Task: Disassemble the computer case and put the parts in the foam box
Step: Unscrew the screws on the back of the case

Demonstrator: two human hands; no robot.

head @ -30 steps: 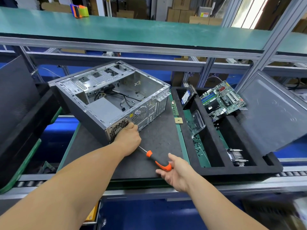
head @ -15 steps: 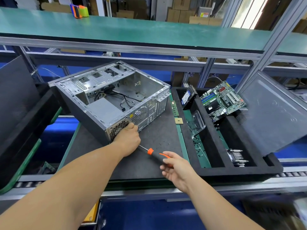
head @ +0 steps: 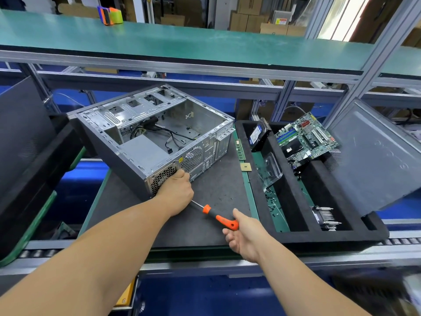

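The open grey computer case (head: 155, 137) lies on its side on the dark mat (head: 214, 183). My left hand (head: 176, 192) sits at the case's rear lower corner beside the power supply grille. Its fingers are curled over the tip end of the screwdriver (head: 218, 217), and the tip itself is hidden beneath them. My right hand (head: 245, 233) grips the end of the orange and black handle. To the right, the black foam box (head: 296, 236) holds a motherboard (head: 305, 137), a hard drive (head: 258, 134) and a finned heatsink (head: 325, 216).
A RAM stick (head: 240, 148) and a CPU chip (head: 246, 166) lie on the mat's right edge. A grey side panel (head: 373, 156) leans over the box's right side. Black foam pieces (head: 22, 144) stand at the left. A green shelf (head: 205, 44) runs overhead.
My right hand slid forward over the screwdriver handle, then back to its end with a new grip. The left hand and the case stayed put.
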